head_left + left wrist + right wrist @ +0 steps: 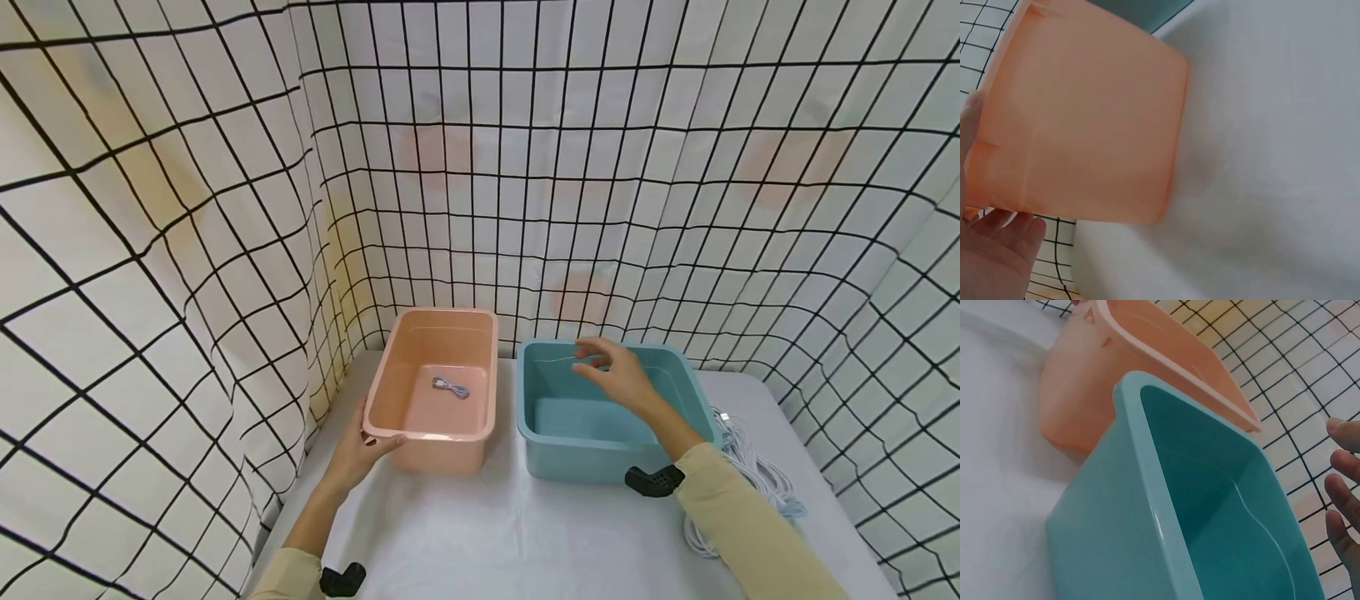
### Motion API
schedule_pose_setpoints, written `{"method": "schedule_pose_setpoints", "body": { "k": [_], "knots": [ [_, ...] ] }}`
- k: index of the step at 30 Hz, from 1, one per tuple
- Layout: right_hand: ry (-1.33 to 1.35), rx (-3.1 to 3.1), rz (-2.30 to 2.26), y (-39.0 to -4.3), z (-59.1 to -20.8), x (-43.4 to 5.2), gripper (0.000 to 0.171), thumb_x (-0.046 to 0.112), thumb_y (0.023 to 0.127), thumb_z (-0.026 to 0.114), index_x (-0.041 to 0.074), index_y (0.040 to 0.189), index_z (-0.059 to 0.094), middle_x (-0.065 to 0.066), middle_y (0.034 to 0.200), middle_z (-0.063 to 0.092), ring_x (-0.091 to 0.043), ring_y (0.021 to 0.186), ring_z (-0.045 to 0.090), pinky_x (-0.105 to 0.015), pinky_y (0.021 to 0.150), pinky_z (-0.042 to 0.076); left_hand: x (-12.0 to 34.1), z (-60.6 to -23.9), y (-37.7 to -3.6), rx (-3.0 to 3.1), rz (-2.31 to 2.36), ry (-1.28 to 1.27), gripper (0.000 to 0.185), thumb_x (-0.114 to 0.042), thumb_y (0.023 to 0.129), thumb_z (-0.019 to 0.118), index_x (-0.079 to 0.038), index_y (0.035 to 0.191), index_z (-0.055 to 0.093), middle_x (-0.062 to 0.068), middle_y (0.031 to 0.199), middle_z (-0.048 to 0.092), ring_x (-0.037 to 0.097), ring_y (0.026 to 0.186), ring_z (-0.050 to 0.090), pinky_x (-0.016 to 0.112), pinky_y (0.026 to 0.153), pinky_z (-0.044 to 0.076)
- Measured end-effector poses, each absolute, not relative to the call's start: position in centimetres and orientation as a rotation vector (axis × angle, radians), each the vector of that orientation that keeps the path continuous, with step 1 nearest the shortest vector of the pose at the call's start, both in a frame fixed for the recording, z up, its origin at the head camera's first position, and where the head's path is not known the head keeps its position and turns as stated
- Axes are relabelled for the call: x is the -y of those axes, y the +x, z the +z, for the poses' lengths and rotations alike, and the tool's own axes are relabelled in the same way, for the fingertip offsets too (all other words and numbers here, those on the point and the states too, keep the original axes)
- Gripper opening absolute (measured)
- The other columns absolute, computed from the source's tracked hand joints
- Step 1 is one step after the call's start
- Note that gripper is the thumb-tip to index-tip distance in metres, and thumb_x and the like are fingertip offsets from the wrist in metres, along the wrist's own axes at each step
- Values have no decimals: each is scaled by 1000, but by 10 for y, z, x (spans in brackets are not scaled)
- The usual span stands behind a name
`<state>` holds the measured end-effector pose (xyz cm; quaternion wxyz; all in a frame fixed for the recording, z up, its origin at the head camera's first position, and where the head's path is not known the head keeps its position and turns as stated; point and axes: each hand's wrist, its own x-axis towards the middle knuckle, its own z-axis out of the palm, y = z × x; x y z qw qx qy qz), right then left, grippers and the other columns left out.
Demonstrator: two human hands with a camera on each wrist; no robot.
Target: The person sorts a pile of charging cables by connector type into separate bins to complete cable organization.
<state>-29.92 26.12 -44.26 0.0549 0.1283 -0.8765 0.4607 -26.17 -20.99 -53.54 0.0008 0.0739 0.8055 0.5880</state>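
Observation:
The peach plastic bin (420,437) stands at the left, with a small bundled USB cable (451,387) lying on its floor. My left hand (352,450) holds the bin's near left corner, thumb at the front rim and fingers along the left side. In the left wrist view, the fingers of the left hand (997,256) show against the bin wall. Beside it is a teal bin (585,458), its visible interior bare. Over the teal bin hangs my right hand (618,375), fingers loosely bent and thumb apart, with nothing visible between them.
White cables (757,475) lie in a coiled heap right of the teal bin, partly hidden by my right sleeve. Black netting (525,208) over white sheeting walls in the back and both sides. A white cloth covers the table (487,533).

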Motion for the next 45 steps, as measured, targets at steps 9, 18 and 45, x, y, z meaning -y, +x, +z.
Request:
{"method": "schedule_pose_setpoints", "body": {
  "k": [9,18,45],
  "knots": [
    [389,2656,1355,-289,-443,-277,54,29,100,73,12,148,55,-18,134,63,-35,114,62,-53,86,56,213,-537,-262,-2486,1864,268,105,-22,90,84,-17,166,12,24,160,33,47,143,38,64,110,36],
    [384,2627,1308,-279,-447,-291,51,20,100,72,4,146,55,-20,130,65,-37,110,64,-50,83,57,210,-535,-261,-2497,1852,254,107,-22,89,85,-14,166,11,24,161,32,47,143,38,64,112,34],
    [243,2651,1136,-229,-445,-364,52,29,103,68,9,149,55,-16,130,65,-27,108,62,-33,78,56,204,-513,-249,-2463,1801,188,106,-19,93,80,-10,166,3,29,163,25,50,147,27,66,114,29]
  ]
}}
